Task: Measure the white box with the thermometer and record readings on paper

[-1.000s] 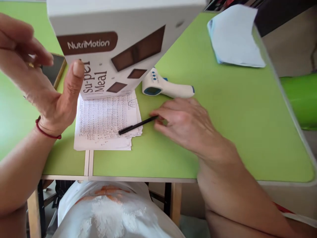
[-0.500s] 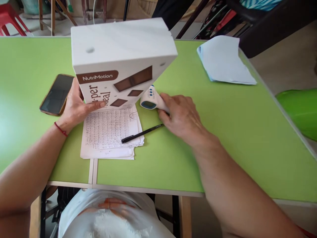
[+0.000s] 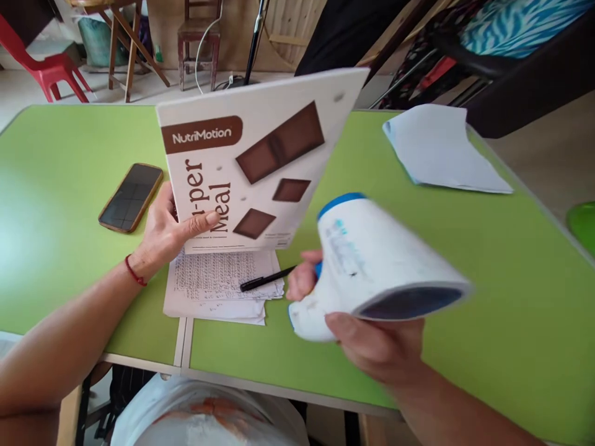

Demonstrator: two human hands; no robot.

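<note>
A white NutriMotion box (image 3: 260, 142) with pictures of brown bars tilts above the papers, its printed face towards me. My left hand (image 3: 174, 226) grips its lower left side, the thumb lying across the front and the other fingers hidden behind. In my right hand (image 3: 367, 334) is a white and blue infrared thermometer (image 3: 372, 260), raised off the table with its dark display end towards me; my fingers wrap round the handle. Handwritten papers (image 3: 223, 294) lie under the box's lower edge. A black pen (image 3: 264, 280) rests on them, its far end near my right fingers.
A phone (image 3: 131, 198) lies on the green table (image 3: 69, 272), left of the box. Folded white sheets (image 3: 441, 148) are at the far right. Beyond the table stand a red plastic chair (image 3: 56, 65) and a wooden chair (image 3: 199, 40). A green object (image 3: 583, 226) is at the right edge.
My right hand has lifted the thermometer off the table and brought it nearer to me. The box has tipped so that its front shows more fully and its top no longer shows. The view has shifted slightly.
</note>
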